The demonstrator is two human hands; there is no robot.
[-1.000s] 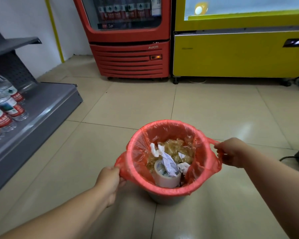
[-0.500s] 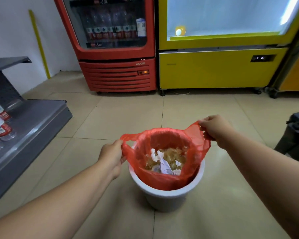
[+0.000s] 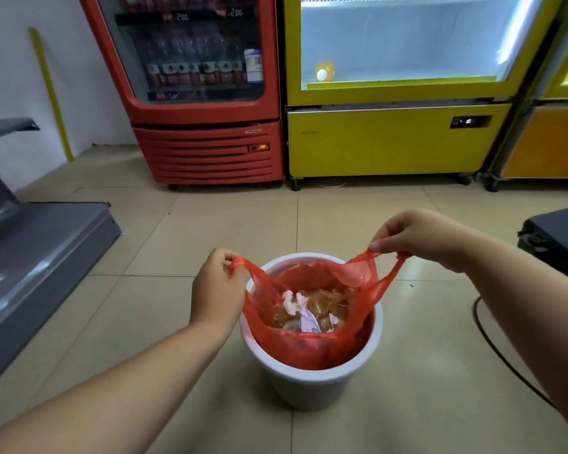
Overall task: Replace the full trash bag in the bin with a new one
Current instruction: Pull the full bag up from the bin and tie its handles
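Your view is evenly lit by soft indoor light, with the brightest source the glowing interior of the yellow cooler (image 3: 400,44). Left of it, the red fridge (image 3: 197,86) glass looks dim and hazy. Below the cooler, the floor tiles (image 3: 358,224) carry a faint sheen. Straight lines bow toward the frame edges, and fine detail is slightly soft throughout.

Full red trash bag (image 3: 312,339) sits inside the white bin (image 3: 312,381), handles raised.

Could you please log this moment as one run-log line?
left hand: gripping red bag handle | right hand: gripping other handle | bag: inside white bin
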